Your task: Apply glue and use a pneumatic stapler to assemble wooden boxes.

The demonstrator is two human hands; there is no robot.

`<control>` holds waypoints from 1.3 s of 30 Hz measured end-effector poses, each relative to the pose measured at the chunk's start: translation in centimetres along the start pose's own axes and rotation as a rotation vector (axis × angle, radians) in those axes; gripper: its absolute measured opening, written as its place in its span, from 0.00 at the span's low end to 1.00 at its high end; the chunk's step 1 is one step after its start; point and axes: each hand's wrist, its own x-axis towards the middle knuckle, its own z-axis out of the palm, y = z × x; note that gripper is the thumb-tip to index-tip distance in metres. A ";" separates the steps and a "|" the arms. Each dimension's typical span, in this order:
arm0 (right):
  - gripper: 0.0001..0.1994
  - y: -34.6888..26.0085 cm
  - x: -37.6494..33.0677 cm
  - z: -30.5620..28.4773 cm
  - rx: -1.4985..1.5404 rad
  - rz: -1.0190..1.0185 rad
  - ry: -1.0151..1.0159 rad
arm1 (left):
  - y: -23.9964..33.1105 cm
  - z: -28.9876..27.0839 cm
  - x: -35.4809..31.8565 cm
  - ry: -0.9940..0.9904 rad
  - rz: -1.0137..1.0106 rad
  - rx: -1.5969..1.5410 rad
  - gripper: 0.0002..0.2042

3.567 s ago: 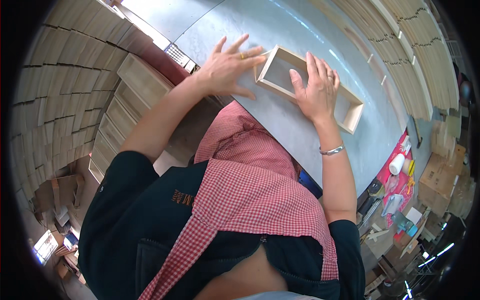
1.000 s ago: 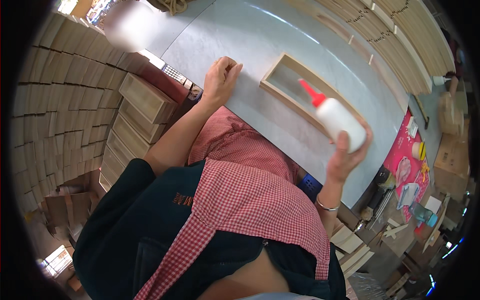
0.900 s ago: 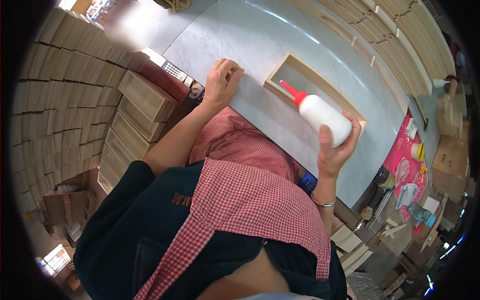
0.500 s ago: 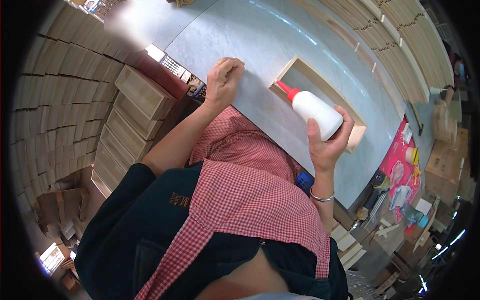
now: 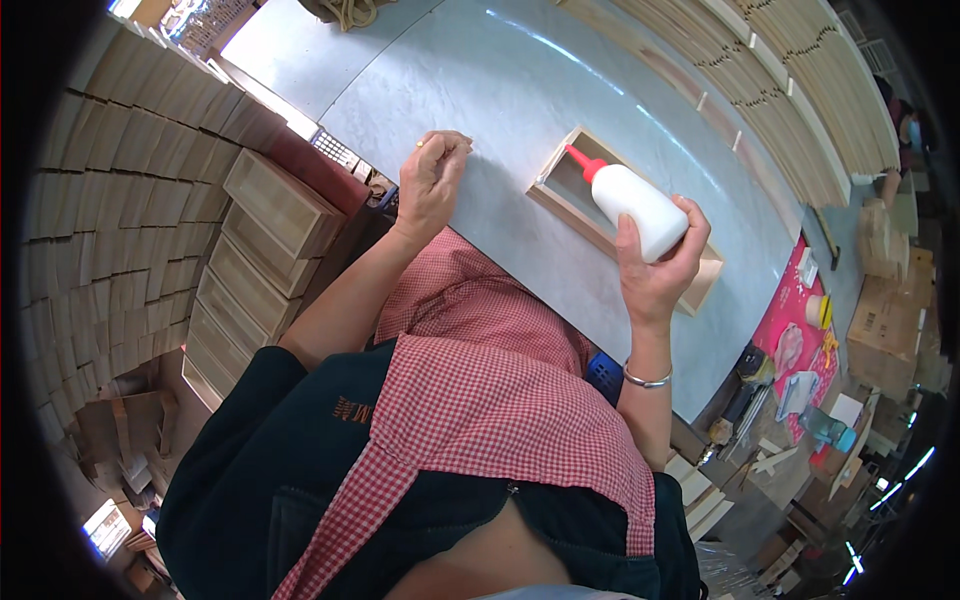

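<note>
My right hand [image 5: 660, 262] is wrapped around a white squeeze bottle [image 5: 640, 212] with a red pointed nozzle, probably of glue. The bottle tilts over a shallow rectangular wooden box [image 5: 575, 217], its nozzle tip above the box's left end. A whitish smear shows along that end's rim. The bottle and hand hide part of the box's inside and right part. To the left, my left hand [image 5: 432, 187] is closed with fingers curled together, just above the table edge and apart from the box. Whether anything small is in it is hidden.
The grey table [image 5: 480, 110] carries stacked wooden strips [image 5: 720, 70] along its far right side. Wooden drawer-like boxes [image 5: 275, 205] are piled at my left, by a tall wall of wooden pieces [image 5: 130, 200]. A pink cloth [image 5: 785, 320] with tools lies at the right.
The nozzle has moved from the box's near left corner to over its inside. The box's near long side now shows plainly. My left hand stays closed; the whole view has shifted slightly.
</note>
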 end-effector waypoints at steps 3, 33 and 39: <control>0.29 0.6 0.7 0.4 -0.041 -0.030 0.029 | 0.0 -0.1 -0.1 -0.015 -0.009 0.017 0.05; 0.28 2.2 -2.4 -7.2 -0.256 0.114 0.186 | -0.5 -0.1 0.1 -0.031 0.007 0.061 0.07; 0.27 2.8 -4.2 -10.0 -0.327 0.184 0.230 | -0.8 -0.1 0.1 -0.024 0.032 0.080 0.07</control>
